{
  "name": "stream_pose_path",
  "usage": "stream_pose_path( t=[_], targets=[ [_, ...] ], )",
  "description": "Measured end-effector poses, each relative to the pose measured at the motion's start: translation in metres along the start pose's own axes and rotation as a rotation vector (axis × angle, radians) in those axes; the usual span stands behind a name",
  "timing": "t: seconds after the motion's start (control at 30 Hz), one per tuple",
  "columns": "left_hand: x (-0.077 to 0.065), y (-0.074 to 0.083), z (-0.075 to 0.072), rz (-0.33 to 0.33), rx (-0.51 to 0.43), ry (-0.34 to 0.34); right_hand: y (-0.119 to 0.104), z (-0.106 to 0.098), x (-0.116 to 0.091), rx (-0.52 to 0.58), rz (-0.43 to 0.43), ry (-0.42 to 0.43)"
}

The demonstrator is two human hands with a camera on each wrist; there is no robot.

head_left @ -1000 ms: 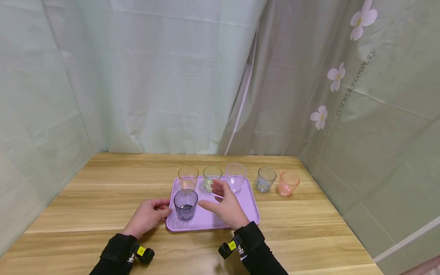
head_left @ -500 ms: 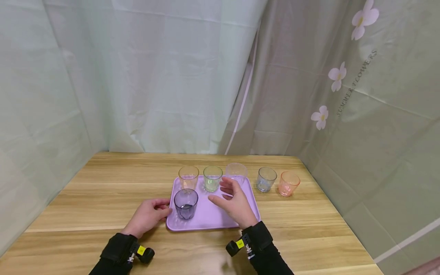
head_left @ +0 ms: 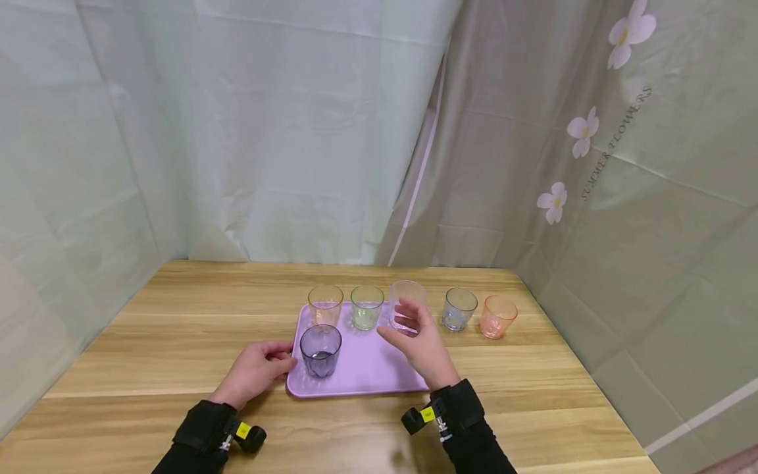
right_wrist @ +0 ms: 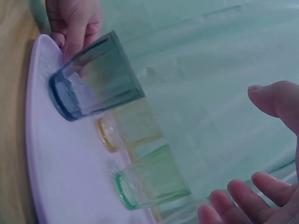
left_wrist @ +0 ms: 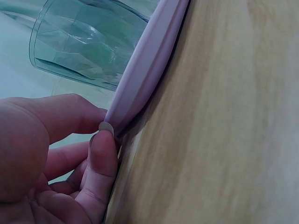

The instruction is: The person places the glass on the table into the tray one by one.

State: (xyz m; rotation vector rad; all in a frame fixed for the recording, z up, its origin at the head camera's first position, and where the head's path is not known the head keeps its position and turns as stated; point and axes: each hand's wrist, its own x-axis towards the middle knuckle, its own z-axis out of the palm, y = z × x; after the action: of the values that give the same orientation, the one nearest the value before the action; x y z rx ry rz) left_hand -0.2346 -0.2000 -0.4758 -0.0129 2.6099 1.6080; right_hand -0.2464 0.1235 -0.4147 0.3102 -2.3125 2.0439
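A purple tray (head_left: 370,368) carries four-sided rows of drinking glasses: a dark purple-grey glass (head_left: 320,352) at front left, with a yellow glass (head_left: 325,306), a green glass (head_left: 366,308) and a clear glass (head_left: 407,291) along the back. My left hand (head_left: 254,372) pinches the tray's left edge; the left wrist view shows thumb and finger (left_wrist: 102,154) at its rim. Above the tray's right part hovers my right hand (head_left: 425,349), fingers spread and relaxed with nothing held. It partly covers the clear glass in the head view.
To the right of the tray, a grey-blue glass (head_left: 458,309) and an orange glass (head_left: 498,317) stand on the wooden table (head_left: 533,408). Pale curtains (head_left: 284,145) hang behind the table and along both sides.
My right hand has moved right across the tray, away from the dark glass and toward the clear one. The left hand stays at the tray's edge; the glasses keep their places.
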Motion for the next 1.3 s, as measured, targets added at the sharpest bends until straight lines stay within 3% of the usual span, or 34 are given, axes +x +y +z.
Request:
stream_pose_path(
  t=[0.8, 1.3],
  targets=[
    [0.002, -0.003, 0.001, 0.005, 0.008, 0.005, -0.015, -0.041, 0.005, 0.014, 0.015, 0.089],
    [0.001, -0.002, 0.001, 0.006, -0.003, 0.003, -0.014, -0.066, 0.007, -0.043, 0.027, 0.173]
  ],
)
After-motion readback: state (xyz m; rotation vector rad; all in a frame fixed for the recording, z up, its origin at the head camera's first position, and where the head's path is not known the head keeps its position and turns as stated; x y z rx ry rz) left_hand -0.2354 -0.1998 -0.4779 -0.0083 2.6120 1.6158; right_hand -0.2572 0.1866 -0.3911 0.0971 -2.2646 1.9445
